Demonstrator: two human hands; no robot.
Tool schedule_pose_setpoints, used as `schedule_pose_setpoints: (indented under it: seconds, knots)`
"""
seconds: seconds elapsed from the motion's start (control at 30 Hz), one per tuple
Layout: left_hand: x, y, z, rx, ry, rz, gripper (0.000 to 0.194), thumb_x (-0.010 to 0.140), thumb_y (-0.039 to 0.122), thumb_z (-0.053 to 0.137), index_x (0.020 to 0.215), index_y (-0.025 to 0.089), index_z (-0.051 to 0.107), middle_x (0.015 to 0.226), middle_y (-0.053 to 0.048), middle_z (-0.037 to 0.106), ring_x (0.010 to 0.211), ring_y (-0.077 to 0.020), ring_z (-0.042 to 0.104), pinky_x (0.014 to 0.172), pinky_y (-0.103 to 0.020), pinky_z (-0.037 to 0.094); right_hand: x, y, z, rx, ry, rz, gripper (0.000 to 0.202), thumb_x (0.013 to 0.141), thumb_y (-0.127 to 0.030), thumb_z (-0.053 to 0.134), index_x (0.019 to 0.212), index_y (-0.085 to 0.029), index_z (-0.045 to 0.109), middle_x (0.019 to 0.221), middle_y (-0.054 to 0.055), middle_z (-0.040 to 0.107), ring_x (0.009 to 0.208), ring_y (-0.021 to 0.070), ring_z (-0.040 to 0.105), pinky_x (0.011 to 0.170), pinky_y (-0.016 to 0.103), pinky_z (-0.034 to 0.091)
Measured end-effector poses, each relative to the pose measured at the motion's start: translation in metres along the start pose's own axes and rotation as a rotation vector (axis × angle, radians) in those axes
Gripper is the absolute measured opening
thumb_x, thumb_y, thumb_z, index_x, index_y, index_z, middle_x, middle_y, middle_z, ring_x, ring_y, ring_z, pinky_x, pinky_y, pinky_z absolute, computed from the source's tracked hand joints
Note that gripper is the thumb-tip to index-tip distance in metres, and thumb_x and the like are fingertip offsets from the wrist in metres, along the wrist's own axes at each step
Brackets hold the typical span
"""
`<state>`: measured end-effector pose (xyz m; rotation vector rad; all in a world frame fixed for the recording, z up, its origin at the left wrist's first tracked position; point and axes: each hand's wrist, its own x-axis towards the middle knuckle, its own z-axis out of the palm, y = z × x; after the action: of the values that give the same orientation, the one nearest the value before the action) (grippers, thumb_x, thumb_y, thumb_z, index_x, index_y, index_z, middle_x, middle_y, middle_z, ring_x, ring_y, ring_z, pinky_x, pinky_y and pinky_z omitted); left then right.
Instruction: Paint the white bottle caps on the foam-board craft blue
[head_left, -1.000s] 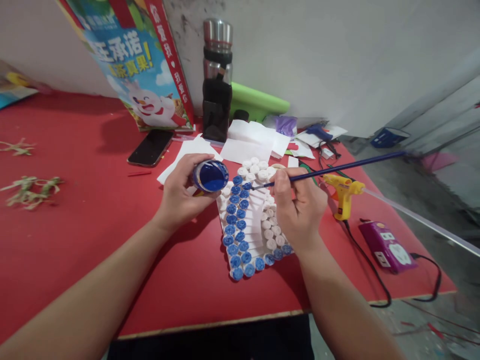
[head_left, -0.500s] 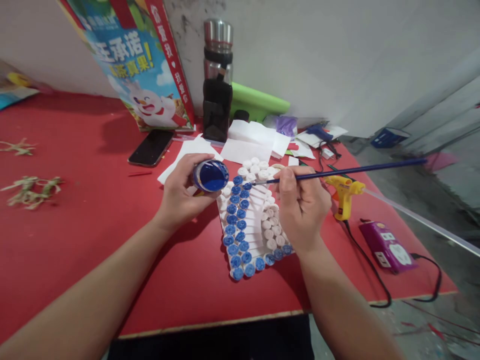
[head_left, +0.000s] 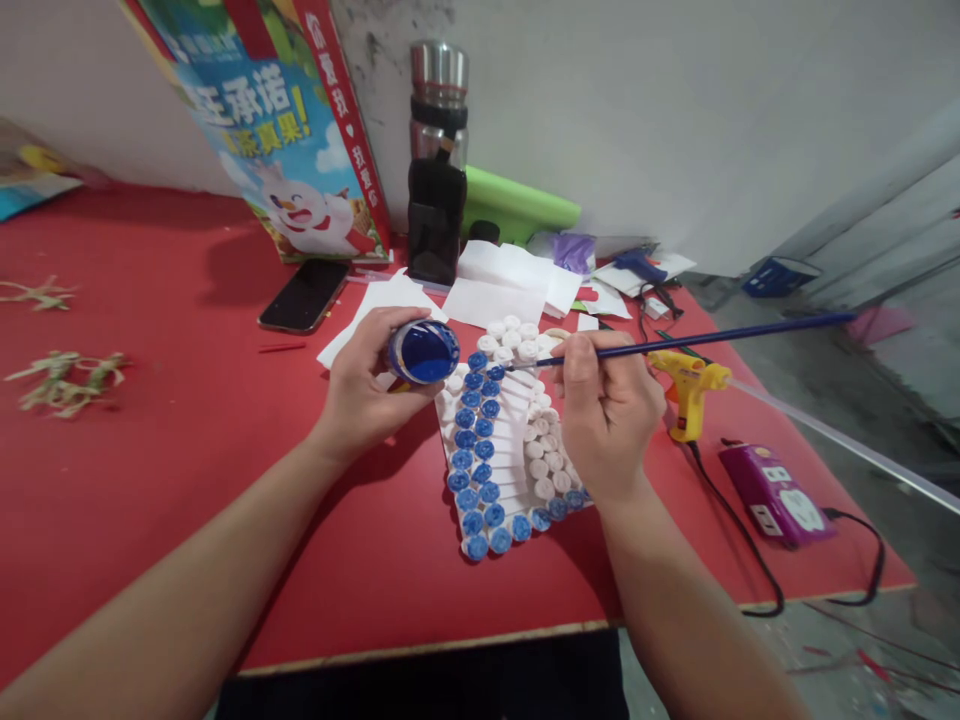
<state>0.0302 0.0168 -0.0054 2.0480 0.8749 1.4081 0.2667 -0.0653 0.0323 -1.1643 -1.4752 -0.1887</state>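
Fingers [head_left: 580,368] of the right hand [head_left: 616,425] pinch a slim blue paintbrush [head_left: 727,334], its tip at a panel of paper rolls [head_left: 511,455], while the left hand's [head_left: 360,395] fingers clamp an open jar of blue paint [head_left: 425,353] at the panel's upper left. Both forearms [head_left: 255,520] reach in over the near edge of a red surface [head_left: 367,585]. Right of the panel lies a yellow glue gun [head_left: 685,392]; beyond it rises a gray wall [head_left: 645,110]. Blue rolls line the panel's left and near sides; others are white.
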Motion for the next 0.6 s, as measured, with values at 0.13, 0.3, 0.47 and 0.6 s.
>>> schedule_pose_setpoints:
  seconds: [0.13,0.3,0.47,0.6]
  knots:
    - [0.0000,-0.0007,0.0004,0.006,-0.001,-0.006,0.060,0.083,0.039,0.095,0.136,0.030,0.070,0.141,-0.011,0.072,0.130,-0.0350,0.072,0.118,-0.056,0.059,-0.0001,0.0001,0.0012,0.034,-0.043,0.036,0.020,0.115,-0.030,0.056,0.100,-0.024,0.068,0.079,-0.004,0.071,0.065,0.0116,0.070,0.064,0.028,0.058]
    - [0.0000,-0.0007,0.0003,0.013,0.003,0.003,0.058,0.084,0.038,0.095,0.136,0.030,0.070,0.140,-0.011,0.073,0.129,-0.0355,0.072,0.118,-0.058,0.059,0.0019,0.0006,0.0005,-0.011,-0.019,0.014,0.021,0.114,-0.029,0.056,0.096,-0.024,0.067,0.077,-0.004,0.070,0.065,0.0113,0.069,0.066,0.027,0.058]
    - [-0.0003,-0.0007,0.0004,0.004,0.003,0.014,0.060,0.083,0.035,0.095,0.136,0.028,0.070,0.140,-0.011,0.073,0.129,-0.0355,0.072,0.117,-0.057,0.059,0.0012,0.0008,0.0016,0.029,-0.029,0.017,0.021,0.115,-0.031,0.056,0.099,-0.024,0.067,0.079,-0.004,0.071,0.064,0.0113,0.069,0.065,0.027,0.058]
    - [0.0000,-0.0004,0.0004,0.004,-0.003,-0.003,0.061,0.082,0.035,0.095,0.137,0.029,0.070,0.141,-0.011,0.073,0.128,-0.0347,0.073,0.118,-0.056,0.059,0.0017,0.0005,0.0023,-0.004,-0.046,0.020,0.022,0.114,-0.032,0.056,0.097,-0.024,0.067,0.076,-0.004,0.071,0.063,0.0121,0.068,0.063,0.028,0.057]
